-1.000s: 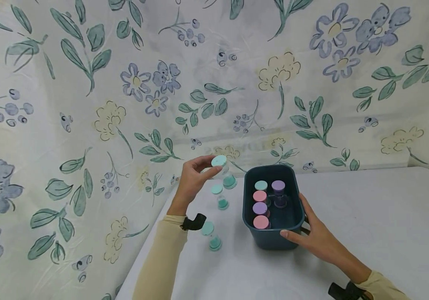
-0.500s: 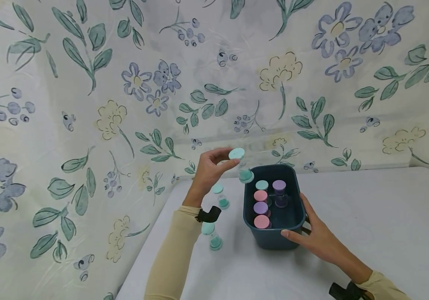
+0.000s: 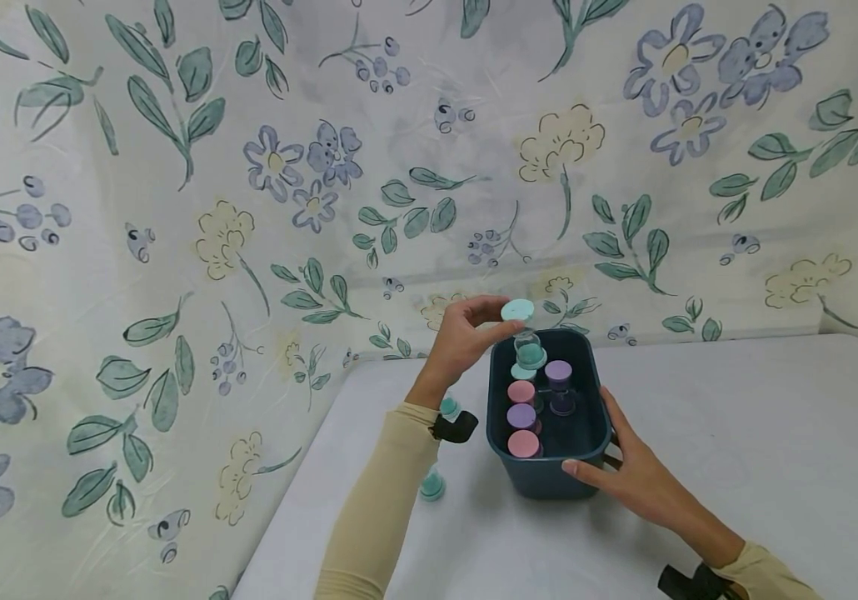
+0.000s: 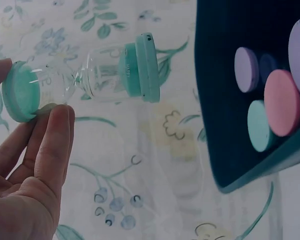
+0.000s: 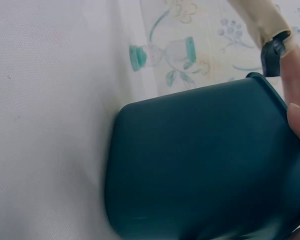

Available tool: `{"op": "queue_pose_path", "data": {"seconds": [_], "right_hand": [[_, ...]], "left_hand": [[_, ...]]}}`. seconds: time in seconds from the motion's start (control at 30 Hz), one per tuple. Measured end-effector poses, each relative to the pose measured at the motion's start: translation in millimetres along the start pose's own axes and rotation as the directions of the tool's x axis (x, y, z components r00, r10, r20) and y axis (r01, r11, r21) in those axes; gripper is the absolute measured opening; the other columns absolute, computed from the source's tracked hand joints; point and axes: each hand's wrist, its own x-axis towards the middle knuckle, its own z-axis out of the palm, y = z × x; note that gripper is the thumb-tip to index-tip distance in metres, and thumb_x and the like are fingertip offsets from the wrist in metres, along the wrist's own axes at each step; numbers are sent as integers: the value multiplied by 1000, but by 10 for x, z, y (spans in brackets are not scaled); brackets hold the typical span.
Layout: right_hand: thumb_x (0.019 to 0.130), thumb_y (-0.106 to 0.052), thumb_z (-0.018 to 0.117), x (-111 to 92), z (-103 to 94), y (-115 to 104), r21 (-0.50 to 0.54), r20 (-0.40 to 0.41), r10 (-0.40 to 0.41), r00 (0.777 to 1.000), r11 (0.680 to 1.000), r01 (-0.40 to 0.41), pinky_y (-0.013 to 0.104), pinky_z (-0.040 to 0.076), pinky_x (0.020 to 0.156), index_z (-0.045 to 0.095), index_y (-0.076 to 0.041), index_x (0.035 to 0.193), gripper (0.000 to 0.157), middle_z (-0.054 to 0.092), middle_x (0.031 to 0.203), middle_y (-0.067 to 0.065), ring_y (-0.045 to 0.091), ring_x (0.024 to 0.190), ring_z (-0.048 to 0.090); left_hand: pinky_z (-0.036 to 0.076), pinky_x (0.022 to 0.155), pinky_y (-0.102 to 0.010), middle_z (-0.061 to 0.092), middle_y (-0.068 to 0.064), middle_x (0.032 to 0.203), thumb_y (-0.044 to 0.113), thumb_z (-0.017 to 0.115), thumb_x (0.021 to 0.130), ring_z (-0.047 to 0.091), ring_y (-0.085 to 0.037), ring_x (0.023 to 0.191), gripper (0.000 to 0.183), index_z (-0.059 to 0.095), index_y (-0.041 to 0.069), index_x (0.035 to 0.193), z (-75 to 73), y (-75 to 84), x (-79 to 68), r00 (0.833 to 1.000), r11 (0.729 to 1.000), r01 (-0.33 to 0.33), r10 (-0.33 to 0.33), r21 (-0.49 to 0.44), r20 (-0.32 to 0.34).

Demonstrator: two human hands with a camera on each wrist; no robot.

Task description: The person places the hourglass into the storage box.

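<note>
My left hand [image 3: 466, 337] pinches a mint-capped sand timer [image 3: 530, 354] by its top cap, over the far-left part of a dark teal plastic bin [image 3: 549, 482]. In the left wrist view the timer [image 4: 105, 72] shows clear bulbs and mint ends, with fingertips and thumb on one cap. My right hand [image 3: 646, 479] grips the bin's near right corner, its thumb over the rim. Inside the bin stand several timers: a mint one [image 3: 523, 372], pink ones [image 3: 521, 392], and purple ones [image 3: 558, 372].
Left of the bin, two more mint timers stand on the white tabletop [image 3: 729, 450]: a nearer one [image 3: 432, 486] and a farther one [image 3: 449, 407], both partly hidden by the left arm. A floral cloth [image 3: 414, 167] hangs behind the table.
My left hand has carried the mint sand timer rightward from beside the bin to over its far-left end. The right hand and the bin stay put.
</note>
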Motion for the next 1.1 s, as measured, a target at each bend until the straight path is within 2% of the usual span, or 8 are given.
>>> {"op": "queue_pose_path", "data": {"seconds": [0.33, 0.5, 0.83, 1.1], "right_hand": [[88, -49, 78, -31, 22, -36, 6, -5, 6, 1000, 1000, -6, 71, 37, 111, -14, -34, 165, 120, 2, 175, 21, 58, 154, 18], [89, -49, 77, -46, 30, -45, 8, -1, 15, 1000, 1000, -15, 71, 37, 112, -15, -34, 165, 120, 1, 175, 21, 58, 154, 18], [90, -47, 76, -63, 29, -47, 23, -13, -31, 999, 999, 31, 70, 39, 112, -13, -32, 165, 118, 3, 174, 22, 58, 153, 19], [90, -48, 76, -64, 37, -46, 20, -10, -19, 1000, 1000, 19, 69, 40, 111, -13, -33, 165, 118, 3, 174, 22, 57, 153, 21]], "left_hand": [[56, 98, -37, 75, -13, 118, 22, 78, 91, 70, -19, 111, 36, 72, 9, 124, 207, -105, 46, 998, 1000, 18, -18, -2, 60], [57, 98, -34, 75, -11, 119, 24, 78, 92, 71, -17, 109, 36, 72, 10, 124, 285, -134, 52, 996, 999, 46, -48, 18, 79], [59, 94, -32, 75, -8, 118, 28, 79, 91, 71, -14, 103, 38, 72, 13, 125, 353, -200, 64, 988, 994, 93, -98, 51, 120], [59, 87, -27, 74, -10, 117, 28, 78, 92, 70, -14, 100, 37, 71, 13, 125, 402, -193, 97, 984, 994, 78, -89, 76, 153]]}}
